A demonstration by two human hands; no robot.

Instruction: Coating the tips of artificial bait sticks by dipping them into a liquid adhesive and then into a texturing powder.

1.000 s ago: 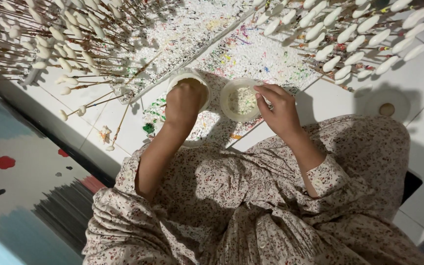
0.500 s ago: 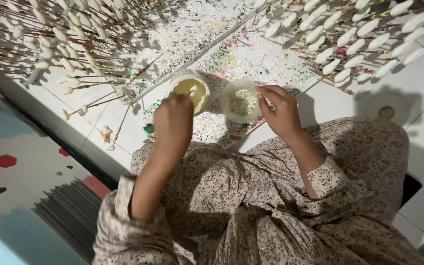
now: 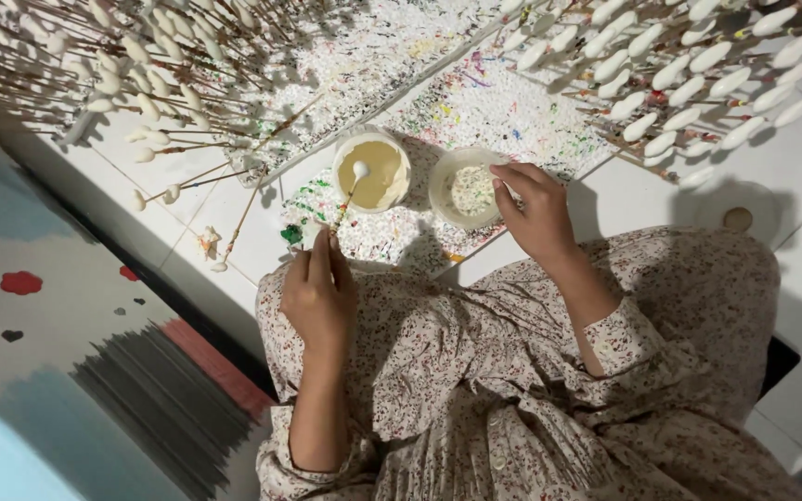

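Over the cup of yellow paint point(image 3: 375, 176), our left hand point(image 3: 319, 295) pinches a cocoon-tipped stick point(image 3: 349, 193); our right hand point(image 3: 536, 209) grips the speckled cup point(image 3: 464, 190).

Left hand point(image 3: 319, 295) at seven o'clock of the frame centre, back toward the camera, fingers drawn together and pinched at their tips, pointing to twelve o'clock; the bare forearm runs down toward six o'clock. Right hand point(image 3: 533, 210) at one o'clock, fingers curled and spread, pointing to ten o'clock; the wrist and sleeved forearm trail toward five o'clock.
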